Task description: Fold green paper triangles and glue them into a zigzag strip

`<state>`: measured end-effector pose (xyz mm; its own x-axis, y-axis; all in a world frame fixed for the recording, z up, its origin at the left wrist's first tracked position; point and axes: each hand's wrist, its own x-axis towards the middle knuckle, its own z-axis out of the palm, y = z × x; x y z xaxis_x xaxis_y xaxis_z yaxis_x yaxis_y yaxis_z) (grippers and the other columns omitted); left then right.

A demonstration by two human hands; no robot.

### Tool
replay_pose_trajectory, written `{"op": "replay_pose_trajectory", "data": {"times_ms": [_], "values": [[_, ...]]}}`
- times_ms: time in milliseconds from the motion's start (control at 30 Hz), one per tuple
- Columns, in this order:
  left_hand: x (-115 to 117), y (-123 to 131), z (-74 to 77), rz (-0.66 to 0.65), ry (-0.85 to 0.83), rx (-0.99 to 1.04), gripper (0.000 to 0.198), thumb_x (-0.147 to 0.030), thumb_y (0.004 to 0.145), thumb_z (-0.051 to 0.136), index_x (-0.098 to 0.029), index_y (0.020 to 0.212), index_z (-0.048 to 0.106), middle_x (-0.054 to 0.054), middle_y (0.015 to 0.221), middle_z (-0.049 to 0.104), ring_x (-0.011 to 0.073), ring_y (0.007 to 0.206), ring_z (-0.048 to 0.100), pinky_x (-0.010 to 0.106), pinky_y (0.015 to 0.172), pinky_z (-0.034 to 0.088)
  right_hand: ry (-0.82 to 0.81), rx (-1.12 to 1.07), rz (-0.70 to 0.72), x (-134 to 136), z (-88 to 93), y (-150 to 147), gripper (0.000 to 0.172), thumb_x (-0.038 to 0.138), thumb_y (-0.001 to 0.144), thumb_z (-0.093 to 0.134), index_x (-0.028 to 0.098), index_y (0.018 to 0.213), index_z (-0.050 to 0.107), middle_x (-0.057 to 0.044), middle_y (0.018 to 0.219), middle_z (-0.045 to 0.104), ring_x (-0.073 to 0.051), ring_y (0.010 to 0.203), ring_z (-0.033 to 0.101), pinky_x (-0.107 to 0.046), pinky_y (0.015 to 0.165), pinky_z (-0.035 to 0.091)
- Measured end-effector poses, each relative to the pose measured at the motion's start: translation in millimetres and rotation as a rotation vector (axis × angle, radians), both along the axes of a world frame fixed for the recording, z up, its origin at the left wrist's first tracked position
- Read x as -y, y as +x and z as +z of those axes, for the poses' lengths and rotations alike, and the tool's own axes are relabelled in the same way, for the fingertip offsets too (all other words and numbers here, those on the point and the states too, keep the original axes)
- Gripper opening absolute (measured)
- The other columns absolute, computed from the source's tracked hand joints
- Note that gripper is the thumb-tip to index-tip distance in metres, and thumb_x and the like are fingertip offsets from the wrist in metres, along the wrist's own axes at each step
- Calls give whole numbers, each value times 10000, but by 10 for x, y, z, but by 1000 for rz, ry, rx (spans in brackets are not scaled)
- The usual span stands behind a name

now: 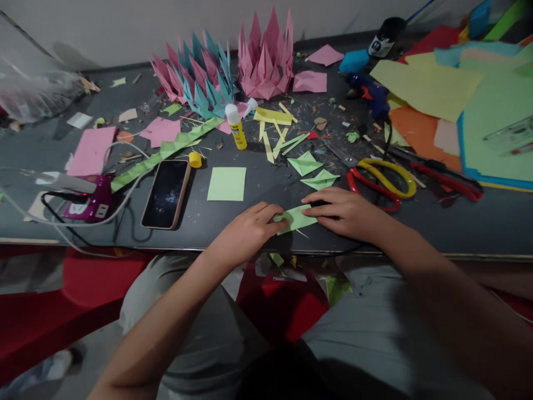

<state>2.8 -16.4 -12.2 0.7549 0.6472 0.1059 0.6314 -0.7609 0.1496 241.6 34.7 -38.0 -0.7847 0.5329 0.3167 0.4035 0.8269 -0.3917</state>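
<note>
A small light-green paper strip (296,219), seemingly folded, lies near the table's front edge between my hands. My left hand (252,229) has its fingers curled at the strip's left end, with thumb and forefinger closed on it. Stretched over the right end, the fingers of my right hand (347,214) rest on the paper, slightly apart. Just beyond lie two folded green paper pieces (305,163). A flat green paper square (227,184) is to the left of my left hand. The underside of the strip is hidden.
A phone (165,194), a purple power socket (92,201) with cables, and an uncapped glue stick (236,128) stand left and centre. Scissors (387,178) and a red cutter (447,180) lie right. Behind are pink paper models (266,61), a glue gun (370,91) and coloured sheets (491,122).
</note>
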Motion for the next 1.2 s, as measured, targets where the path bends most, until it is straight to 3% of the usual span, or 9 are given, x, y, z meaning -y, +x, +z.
{"op": "replay_pose_trajectory", "data": {"times_ms": [167, 300, 400, 533, 633, 833, 1033, 1100, 1200], "values": [[37, 57, 9, 41, -8, -16, 227, -96, 855, 454, -134, 1030, 594, 92, 1053, 563, 196, 934, 522, 332, 821, 466, -35, -28, -38, 49, 37, -40, 258, 135, 813, 458, 192, 903, 693, -82, 1010, 656, -197, 947, 590, -366, 828, 482], [106, 198, -21, 142, 17, -1, 165, -130, 838, 459, -107, 897, 612, 92, 990, 599, 215, 892, 530, 352, 794, 465, -40, -52, -141, 100, 35, -109, 168, 239, 820, 535, 194, 822, 697, -81, 956, 652, -195, 896, 596, -350, 802, 484], [139, 263, -55, 154, 14, 19, 182, -127, 848, 446, -99, 934, 603, 93, 1059, 612, 210, 949, 528, 333, 815, 451, 15, -48, -177, 122, 1, -144, 185, 272, 833, 539, 186, 770, 691, -86, 925, 648, -194, 861, 590, -341, 778, 476], [167, 275, -63, 177, 44, 8, 231, -137, 858, 445, -87, 1040, 577, 84, 1103, 626, 213, 1015, 511, 325, 805, 431, 93, 38, -152, 160, -21, -161, 237, 261, 875, 468, 194, 961, 679, -104, 991, 630, -209, 910, 564, -356, 787, 450], [203, 289, -30, 236, 62, -17, 231, -159, 856, 456, -112, 1040, 588, 62, 1046, 657, 215, 975, 522, 332, 769, 412, 151, 127, -176, 192, -10, -169, 266, 261, 875, 466, 215, 1053, 659, -118, 1038, 613, -236, 947, 551, -371, 764, 431], [270, 284, 96, 399, 73, -74, 304, -170, 802, 496, -75, 1073, 595, 81, 716, 676, 223, 829, 556, 347, 731, 374, 165, 116, -321, 176, 42, -140, 245, 367, 833, 528, 229, 862, 728, -94, 899, 620, -222, 820, 570, -348, 690, 420], [287, 214, 185, 486, 57, -117, 196, -206, 801, 490, -116, 851, 657, 64, 556, 604, 216, 690, 564, 362, 711, 372, 128, 125, -380, 170, 71, -130, 276, 413, 819, 538, 219, 781, 731, -76, 830, 617, -199, 748, 556, -339, 666, 422], [262, 212, 165, 491, 44, -90, 208, -284, 814, 509, -125, 808, 642, 65, 589, 608, 225, 718, 565, 370, 725, 378, 140, 130, -388, 176, 75, -146, 277, 418, 814, 545, 217, 749, 725, -70, 831, 614, -194, 744, 553, -337, 668, 423], [184, 214, 105, 457, -8, -18, 310, -420, 800, 549, -131, 897, 604, 83, 832, 628, 239, 842, 552, 365, 741, 397, 123, 133, -367, 176, 91, -170, 253, 393, 811, 560, 203, 734, 709, -66, 818, 612, -190, 739, 556, -336, 679, 432]]}}
